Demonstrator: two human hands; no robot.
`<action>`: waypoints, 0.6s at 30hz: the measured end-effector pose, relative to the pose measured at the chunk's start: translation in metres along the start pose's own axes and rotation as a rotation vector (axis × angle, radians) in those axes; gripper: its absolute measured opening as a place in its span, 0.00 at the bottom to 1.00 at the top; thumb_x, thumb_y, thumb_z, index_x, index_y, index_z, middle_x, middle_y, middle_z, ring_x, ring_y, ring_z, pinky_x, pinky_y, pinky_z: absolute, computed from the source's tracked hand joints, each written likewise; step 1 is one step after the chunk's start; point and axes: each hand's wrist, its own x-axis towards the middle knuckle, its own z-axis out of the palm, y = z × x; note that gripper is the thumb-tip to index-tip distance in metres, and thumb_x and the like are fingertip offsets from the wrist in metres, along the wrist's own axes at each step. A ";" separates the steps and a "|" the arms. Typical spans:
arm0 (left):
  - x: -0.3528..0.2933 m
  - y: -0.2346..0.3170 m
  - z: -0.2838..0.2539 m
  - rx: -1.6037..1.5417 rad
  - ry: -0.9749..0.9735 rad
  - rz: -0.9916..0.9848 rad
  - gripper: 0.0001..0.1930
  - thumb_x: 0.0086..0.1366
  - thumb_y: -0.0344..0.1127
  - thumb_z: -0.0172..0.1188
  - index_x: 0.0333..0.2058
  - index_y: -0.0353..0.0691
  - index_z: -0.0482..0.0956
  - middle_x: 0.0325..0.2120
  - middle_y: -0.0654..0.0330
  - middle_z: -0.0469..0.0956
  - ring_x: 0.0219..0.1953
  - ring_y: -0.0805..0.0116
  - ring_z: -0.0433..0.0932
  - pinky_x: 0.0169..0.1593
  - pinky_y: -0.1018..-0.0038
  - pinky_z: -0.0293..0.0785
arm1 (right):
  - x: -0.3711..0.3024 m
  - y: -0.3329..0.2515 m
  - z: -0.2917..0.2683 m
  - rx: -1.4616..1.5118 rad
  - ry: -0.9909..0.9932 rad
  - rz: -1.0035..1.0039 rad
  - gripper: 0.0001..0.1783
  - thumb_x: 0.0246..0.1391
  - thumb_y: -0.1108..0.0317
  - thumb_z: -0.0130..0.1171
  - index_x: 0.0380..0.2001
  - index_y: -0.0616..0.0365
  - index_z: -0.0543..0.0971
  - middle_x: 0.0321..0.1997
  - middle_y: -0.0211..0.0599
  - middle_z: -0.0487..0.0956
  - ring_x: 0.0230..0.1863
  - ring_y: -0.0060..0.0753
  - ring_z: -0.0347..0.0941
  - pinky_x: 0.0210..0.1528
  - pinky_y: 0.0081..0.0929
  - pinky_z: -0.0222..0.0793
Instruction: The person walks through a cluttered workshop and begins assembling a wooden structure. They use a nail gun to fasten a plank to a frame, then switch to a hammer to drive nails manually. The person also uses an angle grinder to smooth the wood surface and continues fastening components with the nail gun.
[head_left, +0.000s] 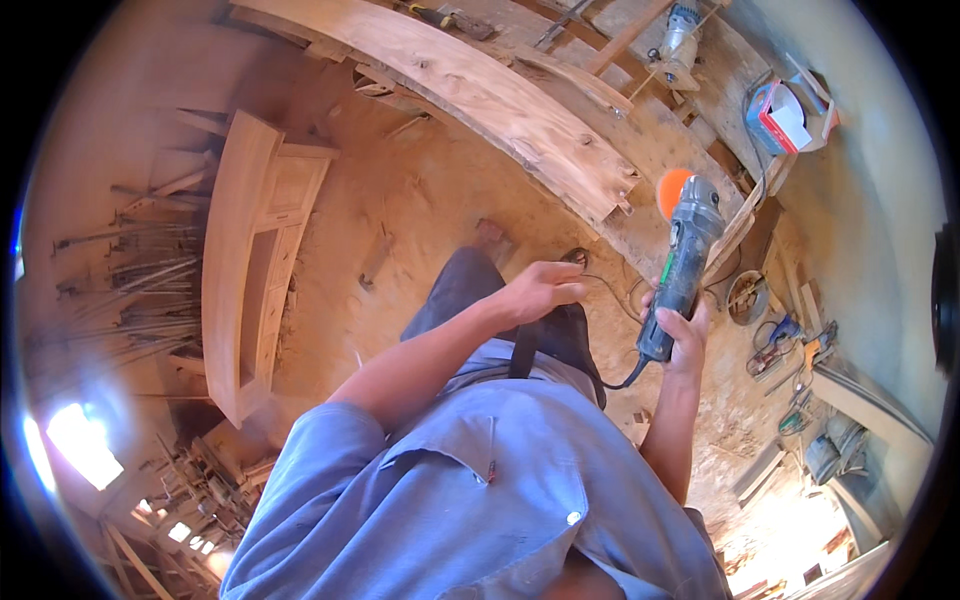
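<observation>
My right hand [684, 332] is wrapped round the rear body of a dark angle grinder [690, 240], held upright in the view at my right side. An orange disc [672, 192] is fitted at the grinder's far end, near the edge of the workbench. From its near end a black cord [634, 376] curves back toward my waist. In front of my belt, my left hand [545, 290] hovers with fingers stretched out and nothing visible in it. Beyond both hands a long wooden plank [470, 92] with a rough end lies along the bench [652, 238].
Another power tool [681, 42] and a red and blue box [778, 118] are at the far right. A bucket [746, 297] and several tools stand along the right wall. To the left is a wooden cabinet [262, 250], with several bar clamps [150, 275] behind it.
</observation>
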 end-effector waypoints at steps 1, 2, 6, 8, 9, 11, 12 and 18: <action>-0.008 -0.020 -0.008 -0.037 0.060 -0.025 0.32 0.68 0.42 0.61 0.63 0.25 0.68 0.55 0.51 0.78 0.60 0.64 0.74 0.64 0.72 0.65 | 0.007 0.002 -0.015 -0.183 -0.017 0.014 0.43 0.40 0.66 0.73 0.60 0.66 0.66 0.46 0.43 0.77 0.37 0.29 0.77 0.40 0.24 0.75; -0.017 -0.035 -0.016 -0.014 0.100 -0.033 0.31 0.68 0.41 0.61 0.62 0.26 0.68 0.55 0.51 0.79 0.59 0.65 0.74 0.64 0.72 0.66 | 0.011 -0.001 -0.015 -0.282 -0.006 -0.029 0.44 0.41 0.66 0.73 0.61 0.66 0.65 0.46 0.41 0.77 0.37 0.28 0.76 0.41 0.24 0.74; -0.044 -0.090 -0.046 0.078 0.133 -0.041 0.27 0.68 0.37 0.59 0.61 0.29 0.70 0.52 0.53 0.80 0.53 0.67 0.77 0.59 0.71 0.69 | 0.033 -0.002 -0.021 -0.604 0.016 -0.205 0.51 0.40 0.69 0.71 0.67 0.69 0.60 0.51 0.38 0.73 0.47 0.30 0.71 0.51 0.27 0.69; -0.057 -0.105 -0.048 0.102 0.190 -0.035 0.26 0.67 0.37 0.59 0.60 0.29 0.72 0.50 0.51 0.81 0.52 0.65 0.78 0.57 0.70 0.71 | 0.042 0.007 -0.025 -0.740 0.048 -0.283 0.54 0.38 0.70 0.70 0.69 0.69 0.58 0.54 0.41 0.72 0.52 0.34 0.71 0.56 0.31 0.68; -0.065 -0.101 -0.046 0.105 0.258 -0.030 0.25 0.66 0.38 0.59 0.58 0.29 0.73 0.49 0.50 0.82 0.52 0.63 0.79 0.57 0.70 0.72 | 0.050 0.016 -0.033 -0.849 0.084 -0.299 0.54 0.38 0.70 0.69 0.71 0.65 0.56 0.55 0.44 0.72 0.54 0.38 0.71 0.57 0.34 0.68; -0.075 -0.117 -0.047 0.117 0.378 -0.026 0.25 0.66 0.40 0.60 0.57 0.29 0.75 0.48 0.48 0.83 0.52 0.60 0.81 0.56 0.69 0.74 | 0.070 0.032 -0.045 -1.060 0.151 -0.339 0.57 0.38 0.71 0.67 0.74 0.57 0.54 0.58 0.50 0.72 0.58 0.46 0.72 0.59 0.39 0.68; -0.078 -0.134 -0.047 0.118 0.426 -0.025 0.25 0.66 0.40 0.60 0.56 0.29 0.75 0.48 0.48 0.83 0.51 0.59 0.81 0.55 0.69 0.74 | 0.075 0.031 -0.036 -1.224 0.213 -0.265 0.56 0.39 0.71 0.66 0.74 0.52 0.53 0.59 0.52 0.72 0.58 0.49 0.72 0.60 0.41 0.68; -0.136 -0.230 -0.053 0.078 0.551 -0.126 0.25 0.65 0.39 0.60 0.56 0.28 0.75 0.48 0.44 0.82 0.50 0.55 0.82 0.54 0.67 0.76 | 0.099 0.053 -0.029 -1.918 0.401 -0.125 0.52 0.49 0.67 0.65 0.75 0.38 0.51 0.61 0.64 0.66 0.60 0.64 0.68 0.59 0.51 0.67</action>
